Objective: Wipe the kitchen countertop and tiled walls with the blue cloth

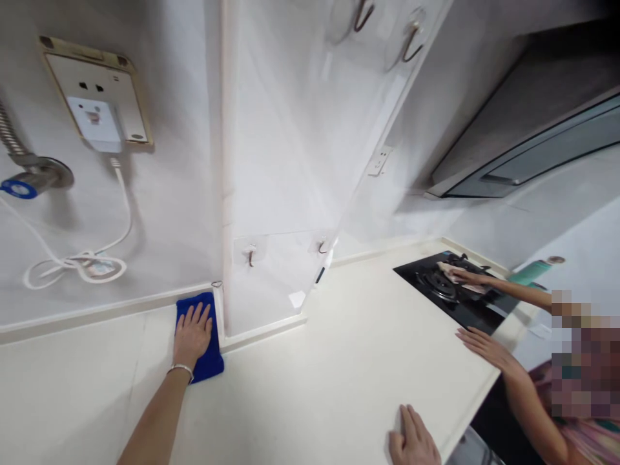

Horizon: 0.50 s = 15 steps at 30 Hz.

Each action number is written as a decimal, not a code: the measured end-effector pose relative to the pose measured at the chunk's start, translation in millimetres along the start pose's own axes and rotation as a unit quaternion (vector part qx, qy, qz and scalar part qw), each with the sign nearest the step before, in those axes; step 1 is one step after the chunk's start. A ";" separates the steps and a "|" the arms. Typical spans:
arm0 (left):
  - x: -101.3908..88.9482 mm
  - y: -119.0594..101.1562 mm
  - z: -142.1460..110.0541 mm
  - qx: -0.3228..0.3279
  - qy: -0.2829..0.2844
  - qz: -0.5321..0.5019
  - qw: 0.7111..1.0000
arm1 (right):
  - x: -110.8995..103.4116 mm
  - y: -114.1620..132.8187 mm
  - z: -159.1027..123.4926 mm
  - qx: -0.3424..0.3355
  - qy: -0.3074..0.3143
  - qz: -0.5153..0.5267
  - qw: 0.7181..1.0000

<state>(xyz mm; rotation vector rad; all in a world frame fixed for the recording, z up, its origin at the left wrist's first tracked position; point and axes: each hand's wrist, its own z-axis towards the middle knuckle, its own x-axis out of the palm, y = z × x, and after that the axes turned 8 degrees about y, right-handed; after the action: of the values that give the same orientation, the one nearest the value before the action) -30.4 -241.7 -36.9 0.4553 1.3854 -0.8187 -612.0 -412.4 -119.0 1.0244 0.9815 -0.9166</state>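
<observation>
Blue cloth (209, 363) at eight o'clock on the counter (300, 387), beneath the flattened, finger-spread left hand (194, 332), presumably light, soft and pliable, best grasped by its near edge; right hand (414, 439), fingers together, rests at five o'clock.

A plain, deep-blue cloth (208, 363) lies flat on the pale tabletop (339, 387), longer than it is wide, its far end meeting the raised edging strip (121, 311), its right side just beside a jutting white panel (281, 181), its upper portion partly covered by the left hand (192, 336)
</observation>
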 end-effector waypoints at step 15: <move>-2.1 -36.5 -91.4 -0.016 -0.100 0.023 0.995 | -1.7 16.6 2.5 -0.058 -0.075 0.008 0.996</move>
<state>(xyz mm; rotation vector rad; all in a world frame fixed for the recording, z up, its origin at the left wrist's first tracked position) -119.1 -199.6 -43.3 0.3696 1.1960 -0.7816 -596.5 -410.2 -112.7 0.8528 0.8895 -0.9003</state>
